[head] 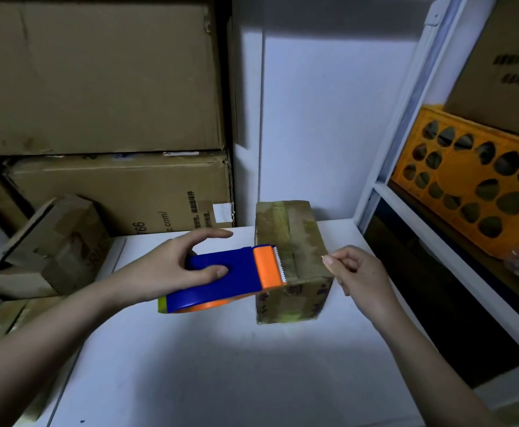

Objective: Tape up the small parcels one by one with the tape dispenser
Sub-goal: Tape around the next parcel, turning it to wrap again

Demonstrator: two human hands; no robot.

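Observation:
A small brown parcel [301, 238] wrapped in glossy tape stands on the white table [221, 365], right of centre. My left hand [171, 266] grips a blue and orange tape dispenser [230, 277], whose toothed orange end lies against the parcel's left top edge. My right hand [356, 278] hovers at the parcel's right top edge, thumb and forefinger pinched together. Whether a clear tape end is between those fingers I cannot tell.
Large cardboard cartons [97, 75] are stacked at the back left against the wall. Smaller boxes [57, 245] lie tilted at the left of the table. A white shelf frame [412, 124] on the right holds an orange crate [467, 180] and another carton.

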